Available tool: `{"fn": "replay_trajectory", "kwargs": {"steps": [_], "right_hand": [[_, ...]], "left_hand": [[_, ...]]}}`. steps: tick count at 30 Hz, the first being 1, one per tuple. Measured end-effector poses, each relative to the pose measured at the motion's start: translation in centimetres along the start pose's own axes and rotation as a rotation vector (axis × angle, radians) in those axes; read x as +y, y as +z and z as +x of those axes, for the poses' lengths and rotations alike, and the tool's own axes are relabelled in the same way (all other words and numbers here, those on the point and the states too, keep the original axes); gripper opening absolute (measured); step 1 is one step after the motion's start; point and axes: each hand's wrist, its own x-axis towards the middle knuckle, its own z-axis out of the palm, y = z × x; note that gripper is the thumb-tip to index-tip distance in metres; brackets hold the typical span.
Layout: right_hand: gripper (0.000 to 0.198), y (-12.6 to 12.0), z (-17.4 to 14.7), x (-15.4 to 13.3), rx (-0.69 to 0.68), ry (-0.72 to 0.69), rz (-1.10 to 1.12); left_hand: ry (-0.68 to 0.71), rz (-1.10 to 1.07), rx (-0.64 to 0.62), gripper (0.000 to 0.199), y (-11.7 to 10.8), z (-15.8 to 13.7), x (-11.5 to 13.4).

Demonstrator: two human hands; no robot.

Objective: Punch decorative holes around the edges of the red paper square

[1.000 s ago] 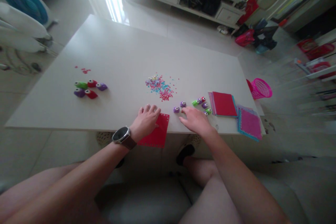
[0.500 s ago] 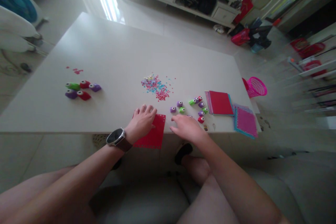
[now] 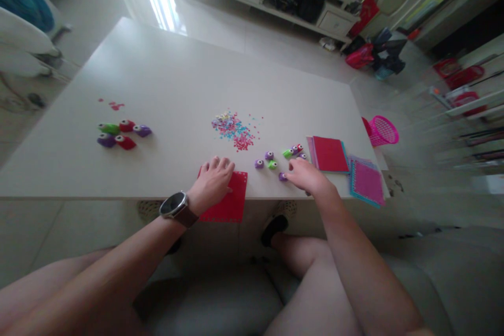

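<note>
My left hand (image 3: pixel 214 176) lies with its fingers spread on a red paper sheet (image 3: pixel 236 197), which has small punched holes along its edges and overhangs the table's front edge. To the right, my right hand (image 3: pixel 309 176) hovers low over a group of small craft paper punches, its thumb and forefinger apart. Its thumb is close to a purple punch (image 3: pixel 282 176); whether they touch I cannot tell. The hand hides some punches beneath it. Beside it are a green punch (image 3: pixel 272 165), a purple punch (image 3: pixel 259 164) and a red punch (image 3: pixel 300 147).
Paper confetti (image 3: pixel 236 131) lies mid-table. Several more punches (image 3: pixel 125 142) sit at the left, near pink paper bits (image 3: pixel 115 106). A red-topped paper stack (image 3: pixel 331 155) and punched pink and blue sheets (image 3: pixel 367 181) lie at the right. A pink basket (image 3: pixel 384 130) stands beyond the table.
My right hand has moved right, away from the red sheet and over the right-hand punches, uncovering the purple punch. My left hand stays on the sheet.
</note>
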Motion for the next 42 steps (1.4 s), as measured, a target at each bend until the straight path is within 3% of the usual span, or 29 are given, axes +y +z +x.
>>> {"fn": "replay_trajectory", "kwargs": {"steps": [5,11,15,20,29,33,37,42], "right_hand": [[0.027,0.1,0.8,1.9,-0.063,0.043,0.033],[0.041,0.6,1.4,2.8,-0.112,0.049,0.063],[0.029,0.5,1.1,2.7,-0.164,0.083,0.011],[0.028,0.9,0.7,1.7,-0.274,0.1,0.013],[0.021,0.6,0.4,0.3,-0.223,0.077,-0.015],[0.015,0.0,0.5,0.6,-0.008,0.085,-0.038],[0.009,0.2,0.0,-1.1,0.219,-0.119,0.128],[0.016,2.2,-0.7,-4.2,0.234,-0.427,0.221]], "left_hand": [[0.005,-0.009,0.005,0.05,0.2,-0.1,-0.1],[0.0,-0.002,0.022,0.051,0.5,-0.1,-0.3],[-0.006,-0.017,0.011,0.047,0.1,-0.1,-0.2],[-0.029,-0.018,-0.011,0.045,-0.5,-0.2,0.3],[-0.077,-0.017,-0.023,0.047,-0.9,-0.4,0.6],[-0.068,-0.043,-0.029,0.043,-0.5,-0.1,0.1],[-0.074,-0.099,-0.029,0.034,-0.2,0.3,-0.3],[-0.095,-0.142,0.011,0.029,0.2,0.9,-0.7]]}}
